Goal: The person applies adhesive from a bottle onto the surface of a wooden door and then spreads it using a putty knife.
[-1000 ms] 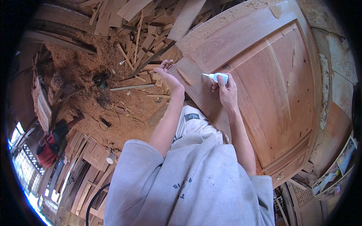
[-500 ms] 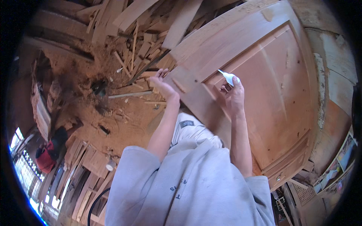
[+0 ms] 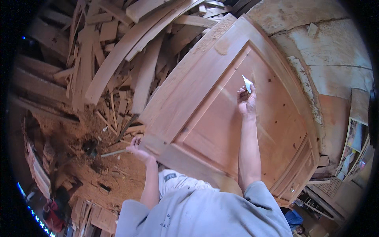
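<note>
A small white glue bottle with a thin pointed nozzle is in my right hand, its tip directed up and slightly left. That hand is over the recessed panel of a reddish wooden door, on which dark spots and a pale smear show. Whether the hand rests on the wood I cannot tell. My left hand is by the door's near left corner, its fingers loosely bent and apart, with nothing visible in them. Contact between it and the door edge is unclear.
Offcuts and long curved boards are heaped at the far left. Sawdust covers the ground on the left. Large pale slabs lie beyond the door at right. A person in blue is at the lower right.
My view has shifted, bringing more of the door into sight. The right hand with the glue bottle has gone farther out over the panel. My left hand stays beside the near corner.
</note>
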The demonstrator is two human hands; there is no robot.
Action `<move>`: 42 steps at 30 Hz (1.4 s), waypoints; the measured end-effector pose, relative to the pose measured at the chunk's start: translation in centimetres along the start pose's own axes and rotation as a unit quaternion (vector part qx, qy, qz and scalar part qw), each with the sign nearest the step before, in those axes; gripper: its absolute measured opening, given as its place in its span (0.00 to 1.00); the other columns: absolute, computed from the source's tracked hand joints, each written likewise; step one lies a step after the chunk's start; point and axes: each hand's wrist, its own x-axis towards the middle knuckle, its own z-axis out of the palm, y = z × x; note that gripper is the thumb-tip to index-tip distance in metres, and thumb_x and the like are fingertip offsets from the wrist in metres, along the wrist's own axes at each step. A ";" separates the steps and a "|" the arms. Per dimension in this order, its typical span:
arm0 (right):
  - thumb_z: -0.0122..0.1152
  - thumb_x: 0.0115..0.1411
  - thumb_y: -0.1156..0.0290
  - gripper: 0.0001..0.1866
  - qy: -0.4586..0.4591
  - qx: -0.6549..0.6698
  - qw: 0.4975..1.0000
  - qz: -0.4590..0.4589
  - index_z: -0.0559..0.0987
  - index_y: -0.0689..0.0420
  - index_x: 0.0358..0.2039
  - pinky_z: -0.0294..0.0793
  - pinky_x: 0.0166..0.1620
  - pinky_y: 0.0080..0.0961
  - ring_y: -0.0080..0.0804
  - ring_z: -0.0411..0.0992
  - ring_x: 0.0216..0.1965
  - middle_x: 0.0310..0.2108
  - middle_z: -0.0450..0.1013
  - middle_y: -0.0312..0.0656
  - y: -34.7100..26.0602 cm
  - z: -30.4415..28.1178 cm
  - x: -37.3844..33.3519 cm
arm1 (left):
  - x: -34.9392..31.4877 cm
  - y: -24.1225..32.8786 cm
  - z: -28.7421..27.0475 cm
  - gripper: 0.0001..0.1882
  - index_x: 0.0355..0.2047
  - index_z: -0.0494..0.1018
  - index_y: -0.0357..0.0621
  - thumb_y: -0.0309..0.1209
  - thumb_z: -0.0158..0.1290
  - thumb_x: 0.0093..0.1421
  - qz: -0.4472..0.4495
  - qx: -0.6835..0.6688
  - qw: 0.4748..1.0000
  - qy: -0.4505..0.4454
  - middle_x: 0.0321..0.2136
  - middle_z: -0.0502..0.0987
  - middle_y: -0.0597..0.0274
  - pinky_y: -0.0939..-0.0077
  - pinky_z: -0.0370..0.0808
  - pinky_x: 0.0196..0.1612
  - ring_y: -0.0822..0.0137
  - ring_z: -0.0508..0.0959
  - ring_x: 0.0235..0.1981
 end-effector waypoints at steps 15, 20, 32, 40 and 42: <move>0.60 0.62 0.59 0.12 -0.064 -0.082 0.990 -0.096 0.77 0.54 0.36 0.80 0.34 0.28 0.25 0.72 0.25 0.25 0.73 0.35 -9.2 9.7 21.0 | -2.5 2.2 4.4 0.37 0.41 0.68 0.41 0.64 0.26 0.65 -0.050 0.114 0.990 0.069 0.31 0.70 0.60 0.65 0.70 0.47 0.63 0.71 0.37; 0.57 0.64 0.60 0.11 -0.052 -0.139 0.984 -0.103 0.76 0.54 0.37 0.79 0.33 0.26 0.25 0.72 0.25 0.26 0.72 0.35 -10.7 11.4 25.3 | -2.3 1.9 4.5 0.36 0.40 0.68 0.42 0.65 0.28 0.65 -0.052 0.116 0.988 0.083 0.30 0.70 0.61 0.66 0.71 0.45 0.64 0.71 0.35; 0.56 0.64 0.59 0.14 -0.108 -0.434 0.869 -0.213 0.76 0.59 0.37 0.77 0.26 0.22 0.22 0.72 0.23 0.24 0.71 0.36 -8.4 14.4 26.6 | -2.1 1.7 4.1 0.35 0.40 0.67 0.45 0.66 0.30 0.63 -0.042 0.141 0.987 0.067 0.29 0.68 0.63 0.69 0.70 0.45 0.66 0.70 0.35; 0.56 0.65 0.60 0.15 -0.102 -0.475 0.840 -0.242 0.76 0.60 0.37 0.76 0.27 0.21 0.21 0.73 0.23 0.25 0.73 0.36 -8.0 14.4 26.9 | -1.8 2.1 3.5 0.37 0.43 0.69 0.44 0.64 0.26 0.65 -0.075 0.169 0.982 0.041 0.40 0.69 0.59 0.60 0.66 0.55 0.59 0.70 0.45; 0.56 0.65 0.59 0.15 -0.085 -0.495 0.827 -0.252 0.76 0.60 0.38 0.76 0.27 0.20 0.21 0.73 0.23 0.25 0.73 0.35 -7.9 14.4 26.8 | -2.5 2.1 5.0 0.36 0.39 0.67 0.45 0.67 0.29 0.63 -0.051 0.160 0.981 0.095 0.29 0.67 0.62 0.68 0.68 0.44 0.65 0.69 0.34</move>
